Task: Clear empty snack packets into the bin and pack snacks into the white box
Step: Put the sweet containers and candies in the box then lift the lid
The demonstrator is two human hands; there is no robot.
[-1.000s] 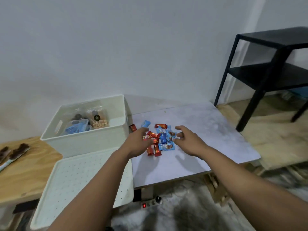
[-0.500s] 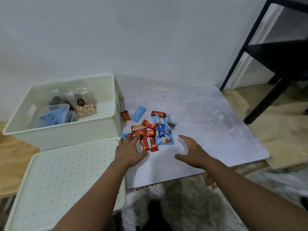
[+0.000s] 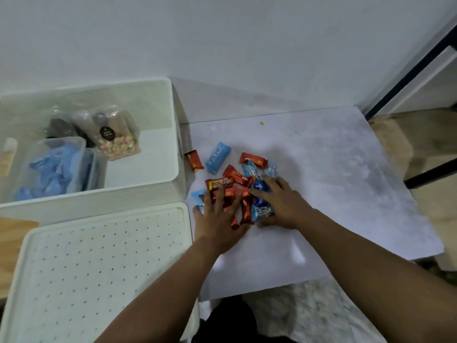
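A pile of red and blue snack packets lies on the grey table, just right of the white box. My left hand lies flat on the pile's near left side, fingers spread over red packets. My right hand lies on the pile's right side, fingers straight over blue packets. A blue packet and a small red packet lie apart, beside the box wall. Inside the box are a clear bag of nuts and blue packets in a clear tub.
The box's perforated white lid lies flat in front of the box, left of my left arm. A black metal shelf frame stands at the far right. A wooden surface edge shows at the left. A white wall backs the table.
Both hands have closed in on the packet pile from either side and now lie on it. The camera has tilted down and moved closer to the table.
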